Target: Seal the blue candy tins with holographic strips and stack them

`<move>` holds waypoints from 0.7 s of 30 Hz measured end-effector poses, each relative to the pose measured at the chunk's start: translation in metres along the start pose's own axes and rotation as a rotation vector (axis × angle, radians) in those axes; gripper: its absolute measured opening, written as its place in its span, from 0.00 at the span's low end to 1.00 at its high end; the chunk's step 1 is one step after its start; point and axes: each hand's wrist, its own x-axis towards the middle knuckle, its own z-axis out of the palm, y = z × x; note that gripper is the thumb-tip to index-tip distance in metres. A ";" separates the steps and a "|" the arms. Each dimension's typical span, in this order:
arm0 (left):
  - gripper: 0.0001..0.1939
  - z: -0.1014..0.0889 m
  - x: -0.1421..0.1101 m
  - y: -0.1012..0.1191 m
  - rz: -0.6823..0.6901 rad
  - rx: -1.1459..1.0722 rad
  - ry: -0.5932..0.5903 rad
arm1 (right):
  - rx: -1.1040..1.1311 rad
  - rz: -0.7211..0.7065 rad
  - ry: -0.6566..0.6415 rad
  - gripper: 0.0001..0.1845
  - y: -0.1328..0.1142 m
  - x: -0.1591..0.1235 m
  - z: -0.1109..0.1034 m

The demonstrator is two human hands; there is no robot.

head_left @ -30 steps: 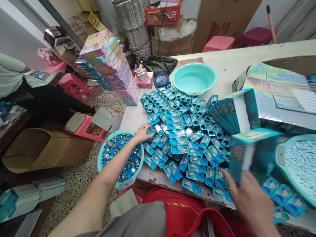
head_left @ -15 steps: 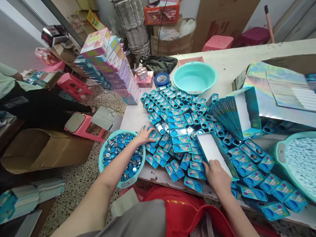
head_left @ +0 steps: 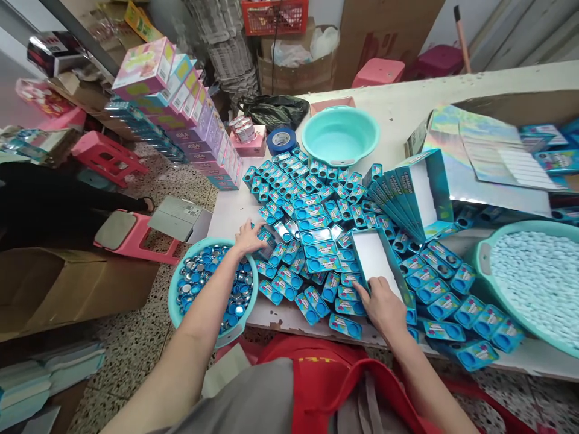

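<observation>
My left hand (head_left: 248,239) is closed round a small blue box (head_left: 268,242), tipped up at the left edge of the pile. My right hand (head_left: 384,304) lies over the near end of an open blue display box (head_left: 375,256) with a white inside, its fingers over the rim and the thumb outside. Between the hands spread many small blue boxes (head_left: 322,249) with round recesses in their tops, some stacked. Below my left forearm stands a turquoise basin (head_left: 173,289) full of round blue and silver caps.
A turquoise basin (head_left: 480,259) of pale blue pieces stands at the right. Nested display boxes (head_left: 407,193) lean behind the pile. Farther back are another turquoise basin (head_left: 340,135), blue tape (head_left: 281,140) and stacked pink and purple cartons (head_left: 199,141). A person's leg (head_left: 76,187) shows at far left.
My left hand has closed on a small blue box and tipped it up from the pile. My right hand stays on the display box. The whole view has shifted slightly.
</observation>
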 end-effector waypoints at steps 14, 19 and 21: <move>0.37 -0.022 -0.028 0.035 -0.133 0.069 0.214 | 0.290 0.073 0.566 0.22 0.034 -0.001 0.005; 0.36 -0.102 -0.084 0.037 0.061 -0.021 0.543 | 0.306 0.247 0.410 0.24 0.060 0.005 0.017; 0.38 -0.130 -0.103 0.051 0.253 -0.126 0.651 | 0.341 0.245 0.310 0.18 0.063 0.007 0.022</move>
